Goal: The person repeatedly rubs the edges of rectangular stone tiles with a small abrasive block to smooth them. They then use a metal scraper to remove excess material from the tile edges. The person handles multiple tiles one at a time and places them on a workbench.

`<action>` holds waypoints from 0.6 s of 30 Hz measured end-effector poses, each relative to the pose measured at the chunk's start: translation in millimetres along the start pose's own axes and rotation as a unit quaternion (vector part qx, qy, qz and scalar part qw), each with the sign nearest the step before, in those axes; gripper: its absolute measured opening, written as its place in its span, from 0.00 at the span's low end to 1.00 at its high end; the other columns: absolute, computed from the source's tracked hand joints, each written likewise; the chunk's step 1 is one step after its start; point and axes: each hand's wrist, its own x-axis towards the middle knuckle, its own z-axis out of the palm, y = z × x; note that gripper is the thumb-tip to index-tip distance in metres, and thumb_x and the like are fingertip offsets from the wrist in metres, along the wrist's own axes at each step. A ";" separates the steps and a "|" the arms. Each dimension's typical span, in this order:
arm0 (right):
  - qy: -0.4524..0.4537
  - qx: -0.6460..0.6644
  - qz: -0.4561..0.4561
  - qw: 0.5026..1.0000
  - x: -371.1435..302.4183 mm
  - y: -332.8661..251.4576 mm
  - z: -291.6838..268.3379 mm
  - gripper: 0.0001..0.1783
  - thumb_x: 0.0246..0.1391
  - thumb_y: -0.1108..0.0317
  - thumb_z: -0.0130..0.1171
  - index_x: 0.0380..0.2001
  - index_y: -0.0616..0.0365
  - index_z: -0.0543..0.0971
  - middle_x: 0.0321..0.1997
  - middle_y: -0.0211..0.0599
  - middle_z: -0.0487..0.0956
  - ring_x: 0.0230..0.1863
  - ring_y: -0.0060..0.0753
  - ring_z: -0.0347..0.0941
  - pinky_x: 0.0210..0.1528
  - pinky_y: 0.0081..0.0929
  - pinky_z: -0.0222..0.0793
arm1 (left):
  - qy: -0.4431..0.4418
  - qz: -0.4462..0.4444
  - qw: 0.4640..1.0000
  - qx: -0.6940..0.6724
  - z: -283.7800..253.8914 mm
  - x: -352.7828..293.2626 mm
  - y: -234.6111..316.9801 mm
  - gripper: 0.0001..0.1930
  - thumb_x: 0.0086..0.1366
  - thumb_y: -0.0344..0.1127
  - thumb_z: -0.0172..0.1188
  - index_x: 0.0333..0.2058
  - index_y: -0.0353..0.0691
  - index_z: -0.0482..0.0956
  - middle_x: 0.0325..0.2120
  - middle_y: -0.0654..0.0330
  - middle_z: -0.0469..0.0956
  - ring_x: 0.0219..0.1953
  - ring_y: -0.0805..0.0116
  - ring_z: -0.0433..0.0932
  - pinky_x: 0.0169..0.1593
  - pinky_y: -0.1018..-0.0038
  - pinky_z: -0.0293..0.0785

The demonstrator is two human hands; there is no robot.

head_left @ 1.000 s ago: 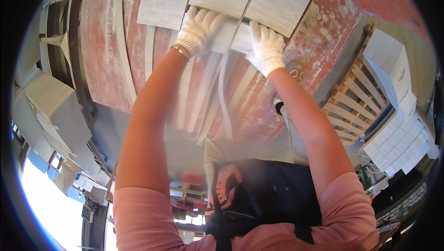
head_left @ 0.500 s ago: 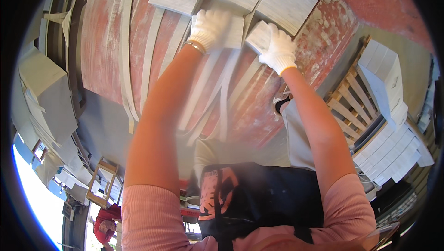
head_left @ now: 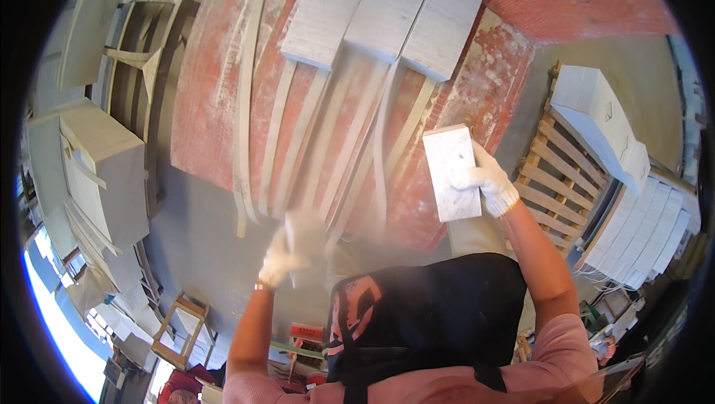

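- Gripping a small white block [head_left: 453, 188], the right hand [head_left: 484, 180], in a white knit glove, is clamped on its right side, with a digit pressed across the broad face that points up at the camera.
- The block sits just left of that grip, lifted and tilted, its narrow brownish end pointing away from the person.
- The left hand [head_left: 281, 259], also gloved, is closed around a pale piece [head_left: 305, 231]; both are blurred, so the exact kind of piece and the placing of the fingers cannot be told.
- The two grips are well apart, the left one lower and nearer the person's body.
- Beyond both grips, three long white stacks [head_left: 398, 9] lie side by side on a worn red table [head_left: 199, 106].
- Between those stacks and the hands, pale straps [head_left: 244, 121] run across the table toward the person, some hanging past its near edge.
- Right of the right grip is a slatted wooden pallet [head_left: 555, 173], with more white stacks [head_left: 633, 233] beside it.
- Between and below the grips is the person's dark apron [head_left: 439, 307].
- Below and left of the left grip stands a wooden frame [head_left: 181, 329].
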 end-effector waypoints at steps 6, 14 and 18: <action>-0.078 0.249 -0.110 0.959 -161.2 14.4 64.6 0.44 0.39 0.69 0.67 0.64 0.67 0.68 0.56 0.45 0.79 0.54 0.41 0.79 0.56 0.40 0.79 | -0.110 0.003 0.955 -0.275 -51.4 -161.9 -63.6 0.53 0.39 0.32 0.79 0.67 0.35 0.64 0.57 0.55 0.76 0.57 0.60 0.77 0.60 0.62 0.74; -0.066 0.476 -0.255 0.839 -383.5 178.1 131.3 0.45 0.36 0.72 0.67 0.64 0.70 0.69 0.59 0.56 0.78 0.56 0.53 0.79 0.60 0.50 0.76 | -0.189 0.087 0.918 -0.338 -125.4 -204.1 -113.7 0.41 0.47 0.30 0.75 0.61 0.29 0.70 0.49 0.52 0.81 0.50 0.53 0.82 0.54 0.57 0.81; -0.048 0.523 -0.265 0.808 -425.9 266.9 135.1 0.37 0.42 0.72 0.61 0.60 0.71 0.72 0.53 0.54 0.81 0.49 0.49 0.82 0.55 0.46 0.79 | -0.139 0.153 0.886 -0.415 -168.8 -195.8 -143.6 0.10 0.55 0.29 0.62 0.37 0.36 0.75 0.33 0.61 0.78 0.34 0.62 0.79 0.44 0.63 0.80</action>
